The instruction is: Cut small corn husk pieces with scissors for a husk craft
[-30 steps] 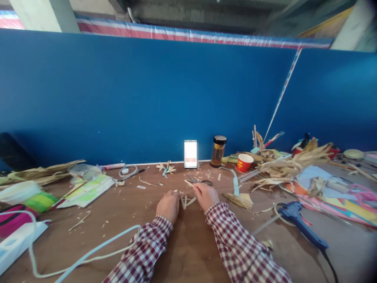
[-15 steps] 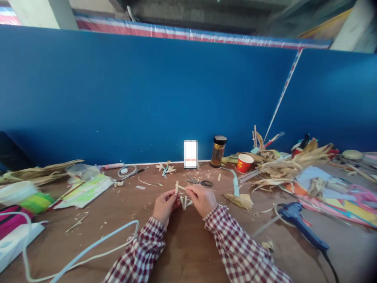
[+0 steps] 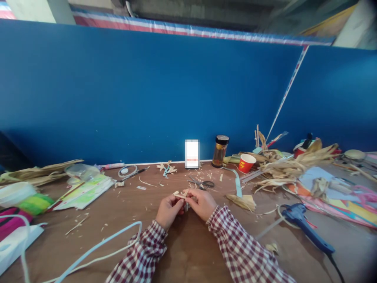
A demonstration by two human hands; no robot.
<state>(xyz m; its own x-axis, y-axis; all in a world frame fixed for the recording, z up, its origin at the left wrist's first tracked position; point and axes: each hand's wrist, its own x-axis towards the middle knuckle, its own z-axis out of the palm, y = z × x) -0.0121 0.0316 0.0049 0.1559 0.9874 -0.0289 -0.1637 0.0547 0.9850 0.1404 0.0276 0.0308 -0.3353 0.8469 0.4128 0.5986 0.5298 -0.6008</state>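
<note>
Cable (image 3: pixel 97 247): pale blue and white loop lying at 8 o'clock from the hands, cut off by the lower frame edge.
Left hand (image 3: pixel 168 209): fingers curled shut, pinching one end of the husk strip.
Husk strip (image 3: pixel 180 195): pale, thin, held just above the table (image 3: pixel 188 251) between both hands, near mid-frame.
Right hand (image 3: pixel 202 203): closed, thumb and fingers gripping the strip's other end, touching the left hand's fingertips.
Scissors (image 3: pixel 202 182): lying at 12 o'clock, just beyond the hands.
Glue gun (image 3: pixel 306 228): blue, at 3 o'clock, well apart.
Step in hand: seemingly folding or joining small husk pieces; the next move would call for a steady pinch, since the strip looks brittle.
Hard to make out: fingers hide the strip's shape and whether a second piece hangs below; both forearms are cut off.
</note>
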